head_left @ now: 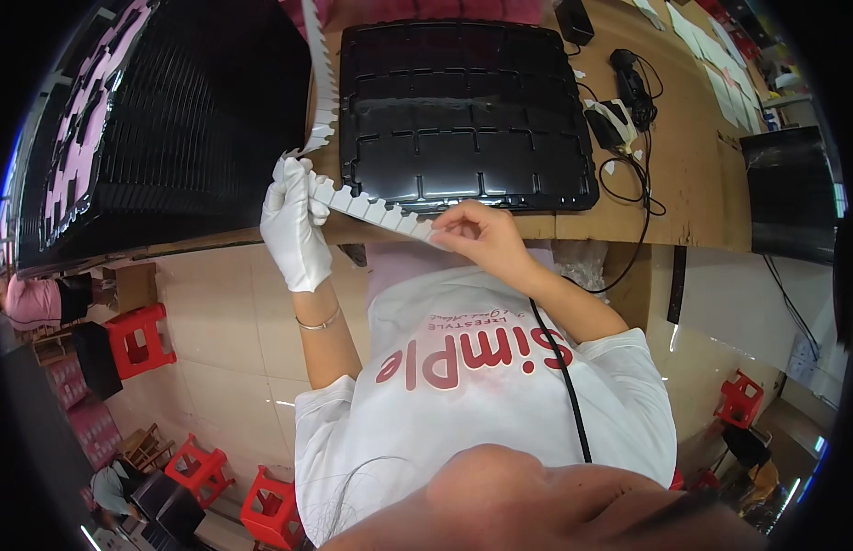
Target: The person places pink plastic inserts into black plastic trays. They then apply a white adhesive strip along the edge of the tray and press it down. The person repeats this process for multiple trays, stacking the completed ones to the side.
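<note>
L hand (pixel 296 241), in a white glove, fingers closed on a white notched strip (pixel 378 213). R hand (pixel 486 234), bare, thumb & fingertips pinched on the strip's near end. Strip runs btwn both hands along the bench's (pixel 697 197) near edge, just in front of a blk tray (pixel 463 115); past the L hand it bends & goes up btwn the tray and a tall stack of blk trays (pixel 201 119) at L. Blk cord (pixel 645 174) looped on bench, R of tray. Red stools (pixel 198 468) on the floor (pixel 229 344).
</note>
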{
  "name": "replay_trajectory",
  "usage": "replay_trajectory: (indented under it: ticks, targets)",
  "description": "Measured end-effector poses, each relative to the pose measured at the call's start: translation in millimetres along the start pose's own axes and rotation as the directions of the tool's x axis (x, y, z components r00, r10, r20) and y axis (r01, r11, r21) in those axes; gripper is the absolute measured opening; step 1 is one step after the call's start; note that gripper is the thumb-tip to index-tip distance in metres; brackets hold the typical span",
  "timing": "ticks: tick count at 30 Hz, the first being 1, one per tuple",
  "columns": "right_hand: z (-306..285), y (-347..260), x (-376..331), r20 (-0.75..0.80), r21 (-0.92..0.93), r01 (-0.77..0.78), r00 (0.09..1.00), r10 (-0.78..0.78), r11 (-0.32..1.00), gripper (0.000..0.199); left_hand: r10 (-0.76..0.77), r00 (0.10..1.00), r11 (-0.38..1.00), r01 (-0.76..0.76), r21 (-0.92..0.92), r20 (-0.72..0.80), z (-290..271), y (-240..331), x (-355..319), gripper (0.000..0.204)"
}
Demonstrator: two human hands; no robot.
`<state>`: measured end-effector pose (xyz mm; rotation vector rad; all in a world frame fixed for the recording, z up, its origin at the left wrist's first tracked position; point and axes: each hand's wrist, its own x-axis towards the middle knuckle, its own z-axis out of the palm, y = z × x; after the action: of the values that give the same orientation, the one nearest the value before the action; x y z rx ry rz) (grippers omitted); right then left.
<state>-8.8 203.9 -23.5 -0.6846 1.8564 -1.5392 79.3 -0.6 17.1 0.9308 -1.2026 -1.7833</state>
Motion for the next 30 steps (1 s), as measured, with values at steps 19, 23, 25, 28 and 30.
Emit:
replay_trajectory:
  ticks: [19, 23, 25, 28, 30]
  targets:
    - [-36.5, -17.2, 333.8, 0.122, -0.567, 0.311, 0.947, -0.296, 0.763, 0.022, -0.216, 0.946, 0.937, 0.131, 0.324, 0.243, -5.6, -30.4, 5.3, 0.017]
    - [-34.7, -23.0, 342.9, 0.189, -0.792, 0.337, 0.928, -0.32, 0.509, 0.021, -0.253, 0.938, 0.944, 0.186, 0.273, 0.237, -9.6, -30.4, 10.6, 0.015]
    - [-32.9, -24.9, 340.4, 0.192, -0.822, 0.339, 0.922, -0.337, 0.458, 0.02, -0.261, 0.934, 0.944, 0.194, 0.268, 0.243, -11.4, -31.5, 12.5, 0.014]
    - [-26.7, -24.2, 339.9, 0.134, -0.817, 0.299, 0.93, -0.342, 0.493, 0.019, -0.267, 0.927, 0.941, 0.192, 0.277, 0.263, -11.1, -31.0, 14.5, 0.013]
    - [-27.5, -15.4, 341.9, 0.123, -0.768, 0.321, 0.923, -0.364, 0.554, 0.019, -0.269, 0.923, 0.939, 0.189, 0.288, 0.273, -11.1, -31.7, 14.5, 0.013]
